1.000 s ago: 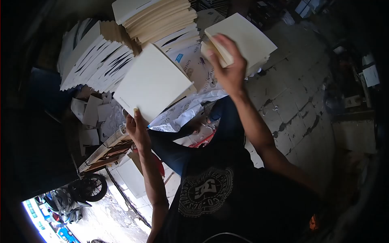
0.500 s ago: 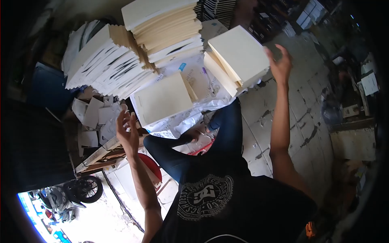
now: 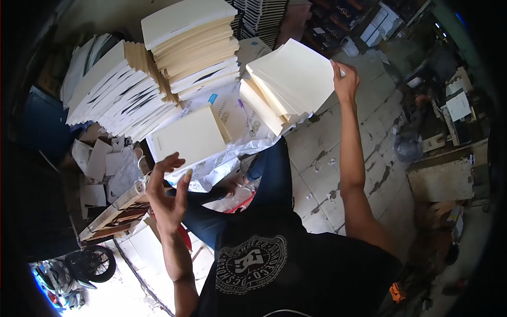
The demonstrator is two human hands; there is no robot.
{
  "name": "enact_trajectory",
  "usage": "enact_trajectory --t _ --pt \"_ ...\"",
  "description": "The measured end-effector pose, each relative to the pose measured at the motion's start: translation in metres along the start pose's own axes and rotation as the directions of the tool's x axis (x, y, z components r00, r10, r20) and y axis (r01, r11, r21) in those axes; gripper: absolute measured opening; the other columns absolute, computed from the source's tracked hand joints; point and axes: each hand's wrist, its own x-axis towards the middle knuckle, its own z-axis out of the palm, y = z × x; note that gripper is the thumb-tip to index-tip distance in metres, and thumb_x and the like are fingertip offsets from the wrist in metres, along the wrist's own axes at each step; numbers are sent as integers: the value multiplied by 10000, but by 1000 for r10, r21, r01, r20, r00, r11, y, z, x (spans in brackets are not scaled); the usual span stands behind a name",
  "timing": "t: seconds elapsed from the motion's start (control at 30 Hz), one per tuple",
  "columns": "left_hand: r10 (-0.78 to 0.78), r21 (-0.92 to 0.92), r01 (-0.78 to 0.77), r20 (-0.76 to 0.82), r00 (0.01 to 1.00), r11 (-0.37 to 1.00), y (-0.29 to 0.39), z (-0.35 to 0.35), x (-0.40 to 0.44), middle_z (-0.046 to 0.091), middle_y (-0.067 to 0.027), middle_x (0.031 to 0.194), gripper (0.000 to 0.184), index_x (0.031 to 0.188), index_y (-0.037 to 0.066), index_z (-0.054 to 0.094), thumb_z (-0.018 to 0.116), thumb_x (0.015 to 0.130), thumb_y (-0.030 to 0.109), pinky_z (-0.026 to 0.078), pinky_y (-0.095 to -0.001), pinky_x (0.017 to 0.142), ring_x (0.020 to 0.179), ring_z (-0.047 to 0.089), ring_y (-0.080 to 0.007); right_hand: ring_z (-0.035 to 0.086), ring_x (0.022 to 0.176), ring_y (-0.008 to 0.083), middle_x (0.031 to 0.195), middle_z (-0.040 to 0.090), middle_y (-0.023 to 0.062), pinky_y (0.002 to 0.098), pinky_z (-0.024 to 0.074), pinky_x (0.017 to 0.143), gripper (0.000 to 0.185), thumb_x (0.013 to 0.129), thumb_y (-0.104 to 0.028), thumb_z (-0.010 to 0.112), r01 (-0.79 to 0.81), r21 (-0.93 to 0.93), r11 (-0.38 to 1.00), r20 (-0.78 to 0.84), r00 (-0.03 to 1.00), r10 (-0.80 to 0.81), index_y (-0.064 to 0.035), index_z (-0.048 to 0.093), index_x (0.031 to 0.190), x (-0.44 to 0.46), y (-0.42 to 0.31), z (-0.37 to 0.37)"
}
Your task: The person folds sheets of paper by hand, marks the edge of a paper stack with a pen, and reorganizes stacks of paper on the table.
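Note:
My right hand pinches the right corner of the top cream sheet on the right-hand pile, and the sheet's edge is slightly lifted. Folded cream pieces stick out from the pile's left side. My left hand is in the air with fingers apart, just in front of a cream folded piece. That piece lies flat on printed plastic wrapping. Behind it rises a tall stack of folded sheets, with a leaning stack to its left.
Paper scraps lie at the left beside a wooden frame. My legs are below the wrapping. A motorcycle wheel shows at lower left, a cardboard box at right, and tiled floor between.
The cream piece from my left hand now lies on the wrapping, and that hand has opened. My right hand moved to the right pile's far corner and took hold of its top sheet. The view has shifted.

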Motion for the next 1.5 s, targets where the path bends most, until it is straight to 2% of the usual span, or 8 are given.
enact_trajectory --t 0.17,0.3,0.57,0.77,0.93,1.23,1.3,1.5 --pt "242 101 -242 17 970 965 58 14 4 657 -154 1087 392 1108 -10 640 764 790 184 470 -428 929 1077 605 -336 658 739 140 794 697 108 265 504 684 59 868 -47 685 -299 527 795 348 930 119 1 717 884 11 -117 -108" --pt "518 111 -537 165 839 836 89 55 19 633 -152 1117 460 1134 14 638 786 768 250 457 -433 891 1093 580 -337 669 722 165 746 681 95 287 500 628 77 783 -7 760 -159 839 520 388 845 -367 3 690 811 -22 -195 -138" --pt "-33 131 16 129 991 991 -19 77 -47 551 -125 763 26 886 -7 627 640 865 0 415 -343 587 619 513 -230 590 763 26 878 694 42 219 468 589 200 941 -116 654 -800 468 375 883 442 -159 16 649 1091 -170 -232 -109" --pt "34 190 -15 -94 995 982 -37 99 -89 664 -174 894 111 984 -40 654 647 883 5 512 -407 722 804 655 -328 677 693 244 816 675 151 353 491 604 180 904 -73 606 -583 710 396 637 771 -7 16 634 1058 -230 -289 -86" --pt "-17 128 31 -106 994 991 -25 98 -86 666 -178 895 130 1006 -35 666 608 910 31 516 -368 683 775 648 -304 600 708 125 775 637 85 273 472 621 136 875 -60 662 -785 539 307 842 514 -163 24 634 978 -193 -285 -87" --pt "368 336 -329 -58 928 883 -89 18 -58 612 -131 852 148 818 29 669 771 714 -1 467 -405 726 850 592 -286 556 604 124 756 656 74 254 451 556 81 863 -43 689 -548 588 595 733 672 -106 -1 734 916 -149 -215 -110" --pt "235 479 -150 -121 965 865 -125 -39 -48 638 -87 885 195 849 91 701 727 708 -40 431 -394 731 827 593 -277 572 604 89 719 662 52 223 463 580 121 898 -4 630 -752 449 483 821 560 110 32 719 973 -126 -163 -146" --pt "224 895 388 -434 873 220 -268 -167 -39 662 -107 956 242 1005 46 670 723 856 229 445 -454 843 909 611 -324 602 928 191 951 643 143 324 467 867 389 938 -235 592 -380 912 154 365 924 118 69 555 1177 -97 -123 -176"
